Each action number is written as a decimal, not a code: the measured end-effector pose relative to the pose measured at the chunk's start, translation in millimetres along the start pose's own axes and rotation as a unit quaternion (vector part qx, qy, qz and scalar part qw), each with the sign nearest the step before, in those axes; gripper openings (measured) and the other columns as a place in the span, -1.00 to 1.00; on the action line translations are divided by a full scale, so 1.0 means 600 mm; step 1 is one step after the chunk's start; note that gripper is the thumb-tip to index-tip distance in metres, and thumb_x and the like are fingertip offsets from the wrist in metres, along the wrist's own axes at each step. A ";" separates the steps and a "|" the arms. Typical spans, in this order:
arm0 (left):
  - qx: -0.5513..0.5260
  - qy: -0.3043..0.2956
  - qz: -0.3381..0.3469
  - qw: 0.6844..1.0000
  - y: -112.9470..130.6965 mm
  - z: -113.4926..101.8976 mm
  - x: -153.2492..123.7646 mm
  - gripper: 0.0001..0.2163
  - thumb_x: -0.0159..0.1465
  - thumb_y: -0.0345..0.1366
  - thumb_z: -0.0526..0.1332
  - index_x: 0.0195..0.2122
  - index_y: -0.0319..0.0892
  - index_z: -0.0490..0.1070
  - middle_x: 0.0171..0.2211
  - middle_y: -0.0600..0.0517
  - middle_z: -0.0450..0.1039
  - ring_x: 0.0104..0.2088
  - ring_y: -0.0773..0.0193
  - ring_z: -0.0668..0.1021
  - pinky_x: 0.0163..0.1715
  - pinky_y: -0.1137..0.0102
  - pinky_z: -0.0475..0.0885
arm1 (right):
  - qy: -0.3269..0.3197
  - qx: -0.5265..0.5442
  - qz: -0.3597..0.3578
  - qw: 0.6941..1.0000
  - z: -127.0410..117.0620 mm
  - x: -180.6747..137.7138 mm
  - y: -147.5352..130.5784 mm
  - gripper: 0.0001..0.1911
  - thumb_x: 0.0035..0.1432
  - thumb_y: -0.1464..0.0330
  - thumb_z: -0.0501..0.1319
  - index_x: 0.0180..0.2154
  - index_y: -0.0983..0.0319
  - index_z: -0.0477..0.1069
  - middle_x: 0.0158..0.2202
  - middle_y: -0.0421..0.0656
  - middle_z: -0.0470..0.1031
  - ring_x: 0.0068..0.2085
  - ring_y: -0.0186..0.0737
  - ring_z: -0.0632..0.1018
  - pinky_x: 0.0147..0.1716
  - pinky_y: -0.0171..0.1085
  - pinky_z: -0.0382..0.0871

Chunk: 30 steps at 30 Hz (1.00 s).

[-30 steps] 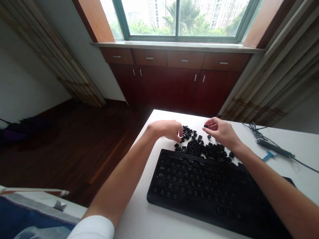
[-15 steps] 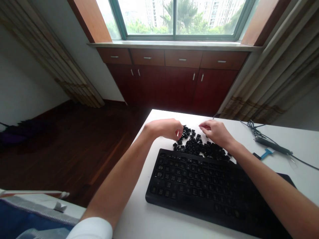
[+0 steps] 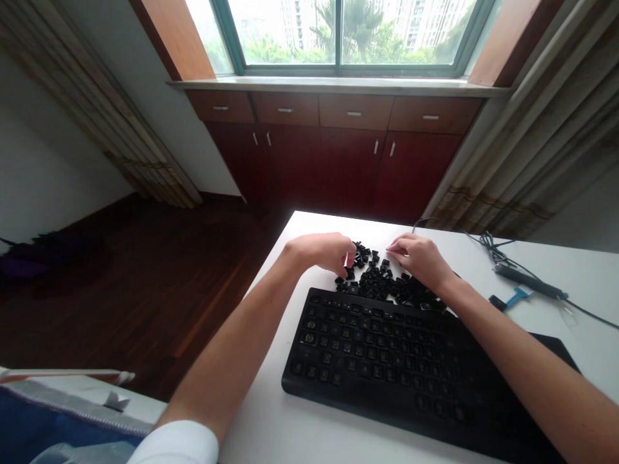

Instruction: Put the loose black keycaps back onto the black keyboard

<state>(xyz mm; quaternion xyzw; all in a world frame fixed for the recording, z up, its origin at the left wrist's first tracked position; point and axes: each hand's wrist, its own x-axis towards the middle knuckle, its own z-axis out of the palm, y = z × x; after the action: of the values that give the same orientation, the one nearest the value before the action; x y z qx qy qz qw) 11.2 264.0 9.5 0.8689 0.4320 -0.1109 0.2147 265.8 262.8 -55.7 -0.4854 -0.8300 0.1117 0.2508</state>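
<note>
A black keyboard point(image 3: 387, 361) with its keycaps off lies on the white table point(image 3: 290, 425). Behind it sits a pile of loose black keycaps point(image 3: 382, 277). My left hand point(image 3: 324, 251) rests at the pile's left edge, fingers curled in; whether they hold anything is hidden. My right hand point(image 3: 418, 258) lies palm down over the pile's far right side, its fingertips pressed together on the keycaps.
A black cable with a thick plug point(image 3: 525, 280) and a small blue tool point(image 3: 515, 298) lie on the table at the right. The table's left edge drops to a dark wood floor point(image 3: 145, 283). Red-brown cabinets point(image 3: 338, 154) stand under the window.
My right hand, raised with a keycap pinched in its fingers a second ago, has come down onto the pile. The left hand has barely moved.
</note>
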 end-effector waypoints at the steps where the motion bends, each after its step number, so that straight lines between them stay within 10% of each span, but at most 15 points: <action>1: -0.001 -0.001 0.000 1.000 -0.001 0.000 0.000 -0.74 0.09 -0.21 0.38 -0.18 -0.11 0.57 -0.23 0.01 0.60 -0.31 0.25 0.56 -0.39 0.46 0.36 | -0.003 -0.002 -0.002 1.000 -0.002 -0.002 -0.001 -0.82 0.24 0.34 0.24 -0.33 0.24 0.61 -0.19 -0.06 0.61 -0.25 -0.14 0.61 -0.16 -0.14 0.50; 13: -0.001 -0.029 0.000 1.000 0.003 -0.009 -0.011 -0.65 0.08 -0.37 0.29 -0.07 -0.03 0.53 -0.19 0.08 0.60 -0.33 0.28 0.55 -0.38 0.45 0.37 | -0.025 -0.039 -0.045 0.998 -0.025 -0.013 0.017 -0.55 0.21 0.39 0.24 0.14 0.18 0.41 0.05 -0.07 0.58 0.01 -0.02 0.58 0.02 -0.03 0.46; 30: 0.030 -0.017 -0.027 0.999 0.018 -0.006 -0.007 -0.77 0.14 -0.27 0.39 -0.16 -0.07 0.59 -0.25 0.04 0.60 -0.32 0.26 0.56 -0.37 0.46 0.36 | -0.089 -0.117 -0.080 0.986 -0.024 0.005 0.001 -0.64 0.30 0.29 0.16 0.08 0.20 0.50 0.05 0.00 0.57 0.02 0.01 0.56 0.04 -0.04 0.37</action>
<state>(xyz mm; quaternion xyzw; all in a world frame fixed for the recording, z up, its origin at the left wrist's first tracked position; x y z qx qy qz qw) 17.1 257.1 17.2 0.8610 0.4481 -0.1438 0.1927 272.8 264.6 -42.7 -0.4317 -0.8926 0.0359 0.1251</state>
